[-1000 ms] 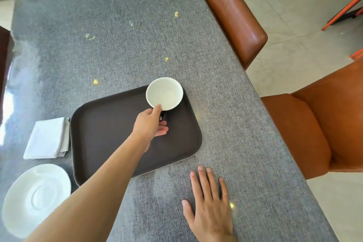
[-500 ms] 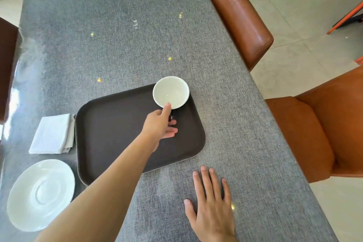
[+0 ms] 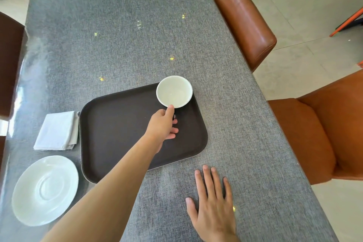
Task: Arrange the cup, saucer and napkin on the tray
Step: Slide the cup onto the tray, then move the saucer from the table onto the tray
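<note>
A white cup (image 3: 174, 91) stands upright in the far right corner of the dark brown tray (image 3: 117, 124). My left hand (image 3: 162, 125) reaches across the tray and grips the cup at its near side, where the handle is hidden under my thumb and fingers. A white saucer (image 3: 45, 189) lies on the table left of the tray's near corner. A folded white napkin (image 3: 57, 130) lies beside the tray's left edge. My right hand (image 3: 213, 204) rests flat on the table, fingers spread, in front of the tray.
The grey table (image 3: 117, 35) runs away from me. Two brown leather chairs (image 3: 245, 19) (image 3: 324, 133) stand along its right edge, and a dark chair (image 3: 9, 61) at the left. Tiled floor lies beyond on the right.
The cup and my left hand sit in nearly the same spot on the tray; the fingers have loosened a little. The view has shifted slightly. My right hand has stayed flat.
</note>
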